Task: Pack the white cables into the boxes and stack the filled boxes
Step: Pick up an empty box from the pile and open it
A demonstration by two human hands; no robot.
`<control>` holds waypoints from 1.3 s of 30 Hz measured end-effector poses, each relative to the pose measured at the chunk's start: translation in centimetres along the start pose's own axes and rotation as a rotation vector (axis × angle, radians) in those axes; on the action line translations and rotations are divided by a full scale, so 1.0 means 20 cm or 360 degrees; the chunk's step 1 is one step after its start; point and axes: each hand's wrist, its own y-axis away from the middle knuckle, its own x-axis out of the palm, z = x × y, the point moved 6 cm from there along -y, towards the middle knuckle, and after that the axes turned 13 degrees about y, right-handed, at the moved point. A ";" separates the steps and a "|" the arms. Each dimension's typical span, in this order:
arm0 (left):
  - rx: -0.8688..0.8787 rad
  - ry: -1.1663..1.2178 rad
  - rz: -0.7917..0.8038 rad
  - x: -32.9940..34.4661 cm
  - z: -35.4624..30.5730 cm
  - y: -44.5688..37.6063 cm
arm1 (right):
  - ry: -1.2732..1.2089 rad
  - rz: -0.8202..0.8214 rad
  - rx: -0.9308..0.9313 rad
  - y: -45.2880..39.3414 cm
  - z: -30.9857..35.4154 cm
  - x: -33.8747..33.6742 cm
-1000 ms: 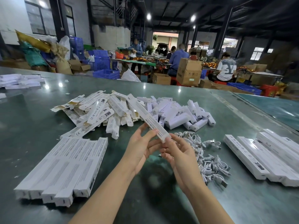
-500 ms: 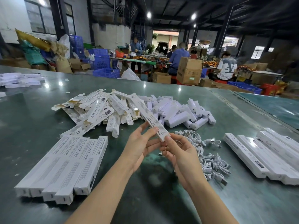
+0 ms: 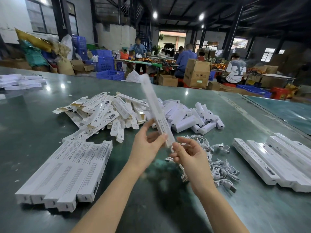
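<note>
A green desk carries a row of boxes at left, another row at right, and a heap of flat cartons behind. Cables lie piled right of centre. Above the desk, the left hand pinches a long box, tilted upward, near its lower end. The right hand, fingers curled, holds a cable at that end.

Two bare forearms in view, no sleeves reaching the visible part. Left hand and right hand: no gloves, rings, watch or wristband visible (wrists fully exposed). Fingernails short and unpainted, as far as the motion blur allows.
</note>
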 end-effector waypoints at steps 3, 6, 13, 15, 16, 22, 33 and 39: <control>0.0548 -0.0640 -0.0147 -0.03 -0.11 0.03 | 0.0247 -0.0127 -0.0247 0.00 0.07 -0.04; 0.0763 -0.0942 -0.0256 -0.08 -0.14 0.03 | 0.0096 -0.0015 -0.0483 0.02 0.15 -0.06; 0.0446 -0.0638 -0.0452 -0.10 -0.07 0.01 | 0.0619 -0.0409 -0.0887 0.07 0.19 -0.07; -0.0057 -0.0119 -0.0401 -0.06 0.03 0.00 | 0.0758 -0.0551 -0.0979 0.08 0.19 -0.07; -0.0260 0.0035 -0.0316 -0.03 0.08 0.01 | 0.0829 -0.0556 -0.1015 0.09 0.19 -0.06; -0.0136 0.0021 -0.0391 -0.08 0.10 0.01 | 0.0855 -0.0074 -0.0821 0.07 0.19 0.05; 0.0092 0.0258 -0.0808 -0.21 0.09 -0.02 | 0.2836 0.0378 -0.0279 -0.65 0.03 0.21; 0.0104 0.0239 -0.0778 -0.20 0.10 -0.03 | 0.3078 0.0287 -0.0306 -0.71 -0.01 0.22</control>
